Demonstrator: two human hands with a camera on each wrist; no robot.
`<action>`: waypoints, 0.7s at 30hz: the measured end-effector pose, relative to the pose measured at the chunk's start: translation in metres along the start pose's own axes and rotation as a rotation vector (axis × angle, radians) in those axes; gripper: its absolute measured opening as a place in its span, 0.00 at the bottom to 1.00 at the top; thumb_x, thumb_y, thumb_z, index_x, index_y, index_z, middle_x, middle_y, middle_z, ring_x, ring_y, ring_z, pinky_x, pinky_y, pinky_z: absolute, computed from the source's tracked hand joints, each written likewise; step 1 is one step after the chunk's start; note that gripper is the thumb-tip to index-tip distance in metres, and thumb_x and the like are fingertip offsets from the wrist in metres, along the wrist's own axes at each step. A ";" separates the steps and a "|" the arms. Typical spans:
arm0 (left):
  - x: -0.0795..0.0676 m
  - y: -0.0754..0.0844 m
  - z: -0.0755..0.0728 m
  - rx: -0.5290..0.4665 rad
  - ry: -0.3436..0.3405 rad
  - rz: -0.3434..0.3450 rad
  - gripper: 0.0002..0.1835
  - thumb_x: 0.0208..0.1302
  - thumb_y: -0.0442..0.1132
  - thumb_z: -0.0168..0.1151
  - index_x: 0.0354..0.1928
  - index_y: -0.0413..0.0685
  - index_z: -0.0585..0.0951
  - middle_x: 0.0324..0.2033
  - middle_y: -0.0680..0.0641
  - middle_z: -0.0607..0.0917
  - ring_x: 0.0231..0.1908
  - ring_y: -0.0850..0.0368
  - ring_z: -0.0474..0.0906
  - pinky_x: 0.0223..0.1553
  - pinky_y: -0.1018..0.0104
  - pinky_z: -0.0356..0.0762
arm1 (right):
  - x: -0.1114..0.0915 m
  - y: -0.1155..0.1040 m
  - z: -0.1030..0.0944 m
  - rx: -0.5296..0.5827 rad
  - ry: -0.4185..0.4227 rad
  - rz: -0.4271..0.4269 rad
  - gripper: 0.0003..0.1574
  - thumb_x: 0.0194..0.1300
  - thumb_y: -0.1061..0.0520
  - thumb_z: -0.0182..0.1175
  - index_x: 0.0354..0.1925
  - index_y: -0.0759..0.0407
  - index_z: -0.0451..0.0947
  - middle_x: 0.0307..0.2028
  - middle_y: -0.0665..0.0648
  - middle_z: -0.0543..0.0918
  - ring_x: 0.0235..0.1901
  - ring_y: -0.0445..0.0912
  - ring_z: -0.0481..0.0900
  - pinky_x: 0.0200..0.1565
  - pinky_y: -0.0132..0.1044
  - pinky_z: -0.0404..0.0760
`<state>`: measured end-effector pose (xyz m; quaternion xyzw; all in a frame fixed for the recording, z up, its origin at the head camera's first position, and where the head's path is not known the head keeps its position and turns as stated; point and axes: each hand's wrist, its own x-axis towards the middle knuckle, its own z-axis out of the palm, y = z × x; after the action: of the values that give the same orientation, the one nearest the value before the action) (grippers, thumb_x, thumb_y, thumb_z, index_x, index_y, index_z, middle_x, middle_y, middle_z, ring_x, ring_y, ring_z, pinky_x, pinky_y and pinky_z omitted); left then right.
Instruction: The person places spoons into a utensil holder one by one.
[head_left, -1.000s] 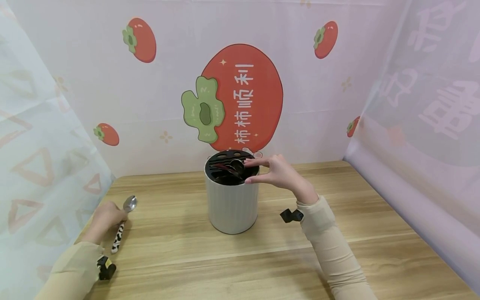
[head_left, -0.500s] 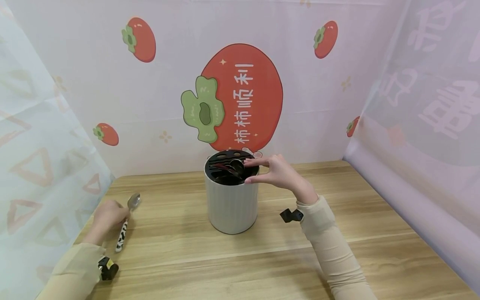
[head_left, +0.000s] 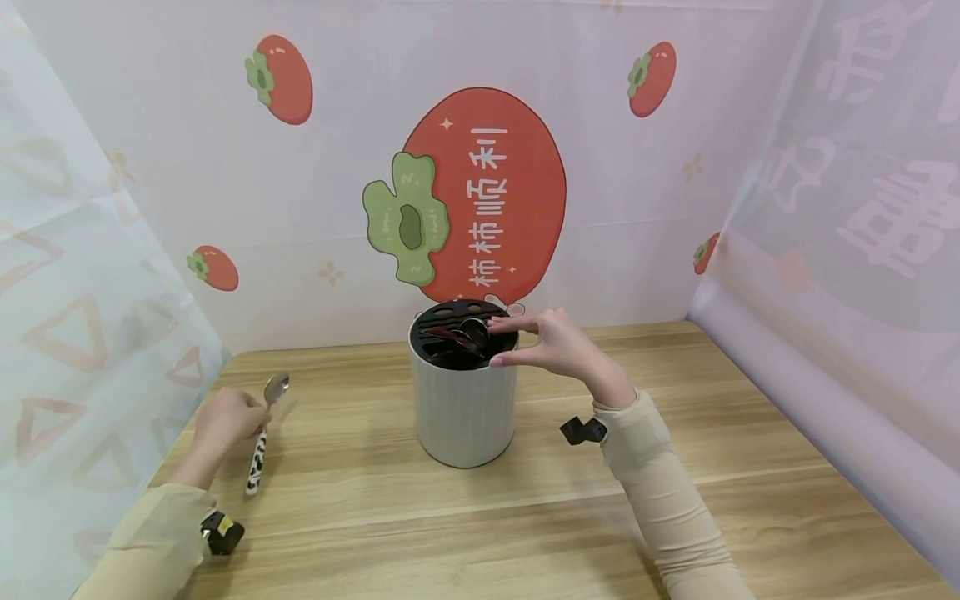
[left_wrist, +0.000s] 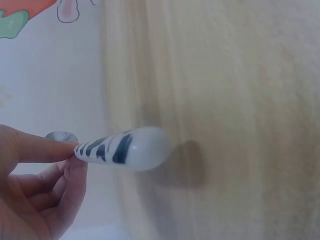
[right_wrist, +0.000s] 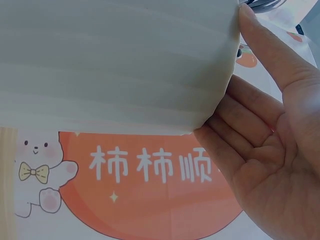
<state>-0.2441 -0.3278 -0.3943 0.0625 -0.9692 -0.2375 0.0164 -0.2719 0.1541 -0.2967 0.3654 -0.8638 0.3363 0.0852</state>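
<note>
On the left of the head view, my left hand (head_left: 229, 419) pinches a metal spoon by its neck. Its bowl (head_left: 276, 387) points away from me, and the white handle with black patches (head_left: 257, 467) slants down toward me. From the left wrist, the rounded handle end (left_wrist: 150, 149) faces the camera, its shadow falling on the wood. A white ribbed utensil holder (head_left: 465, 421) with a black slotted top (head_left: 442, 312) stands upright mid-table. My right hand (head_left: 558, 343) grips its right rim, thumb in front and fingers behind. In the right wrist view, the thumb (right_wrist: 272, 55) lies along the rim.
Dark, shiny utensils (head_left: 474, 335) stick up from the holder's top. Behind the wooden table (head_left: 337, 517) hangs a cloth (head_left: 337, 167) printed with persimmons, and further cloths close off the left and right sides.
My left hand has moved right and slightly away from me with the spoon, whose handle has come off to the right too. The right hand and the utensil holder have stayed put.
</note>
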 end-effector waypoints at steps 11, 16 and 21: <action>-0.008 0.025 -0.004 -0.044 0.076 0.038 0.11 0.56 0.39 0.58 0.20 0.43 0.84 0.13 0.56 0.77 0.19 0.59 0.69 0.20 0.66 0.63 | 0.001 0.000 0.000 -0.017 0.005 -0.009 0.30 0.49 0.39 0.71 0.51 0.46 0.82 0.51 0.48 0.83 0.57 0.41 0.76 0.61 0.44 0.73; -0.011 0.037 -0.004 -0.040 0.139 0.081 0.12 0.56 0.38 0.58 0.16 0.46 0.81 0.11 0.56 0.74 0.16 0.58 0.66 0.17 0.67 0.60 | 0.001 0.001 0.001 -0.007 0.008 -0.013 0.30 0.48 0.39 0.71 0.50 0.46 0.83 0.50 0.47 0.84 0.57 0.39 0.76 0.61 0.43 0.73; -0.013 0.051 -0.005 -0.064 0.180 0.123 0.09 0.57 0.39 0.62 0.22 0.45 0.84 0.17 0.52 0.81 0.18 0.57 0.68 0.18 0.66 0.63 | 0.001 0.002 0.002 0.009 0.013 -0.011 0.30 0.48 0.41 0.72 0.50 0.47 0.83 0.50 0.48 0.84 0.58 0.38 0.75 0.62 0.42 0.72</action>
<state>-0.2363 -0.2841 -0.3661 0.0234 -0.9578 -0.2601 0.1197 -0.2736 0.1530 -0.2985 0.3684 -0.8596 0.3421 0.0910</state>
